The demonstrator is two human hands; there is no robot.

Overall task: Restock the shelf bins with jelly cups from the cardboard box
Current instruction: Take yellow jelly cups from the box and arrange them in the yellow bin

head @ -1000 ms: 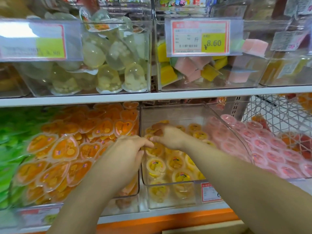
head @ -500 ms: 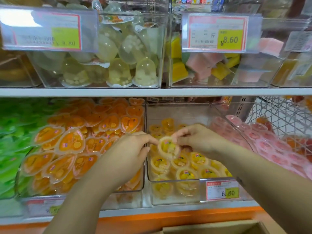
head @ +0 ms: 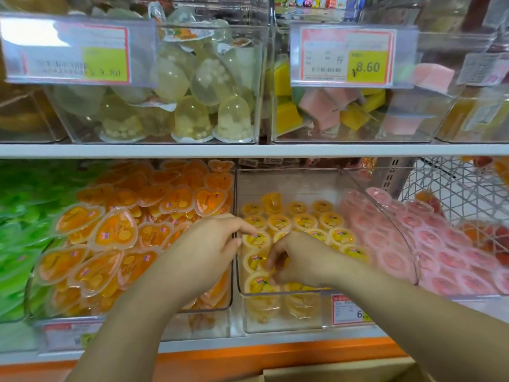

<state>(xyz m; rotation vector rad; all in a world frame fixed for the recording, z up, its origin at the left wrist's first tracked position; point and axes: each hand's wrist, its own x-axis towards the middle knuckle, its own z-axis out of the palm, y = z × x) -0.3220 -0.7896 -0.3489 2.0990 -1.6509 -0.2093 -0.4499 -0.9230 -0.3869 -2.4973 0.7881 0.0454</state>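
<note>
A clear bin (head: 385, 216) on the lower shelf holds rows of round yellow jelly cups (head: 304, 221). My left hand (head: 212, 249) reaches in from the left, and its index finger and thumb pinch the left rim of one yellow cup (head: 257, 240) standing in the rows. My right hand (head: 298, 257) is over the front rows, fingers curled down around another yellow cup (head: 254, 261); my hand hides most of that cup. The top edge of the cardboard box (head: 330, 374) shows at the bottom.
Left of the yellow bin is a bin of orange heart-shaped jellies (head: 115, 232), then green ones (head: 16, 244). Pink cups (head: 429, 244) fill the bin on the right, beside a wire basket (head: 454, 194). The upper shelf (head: 248, 150) overhangs, carrying bins and price tags (head: 344, 56).
Both hands held one yellow cup raised above the bin; now it stands among the rows. My right hand has dropped toward the front cups, and the view has shifted slightly.
</note>
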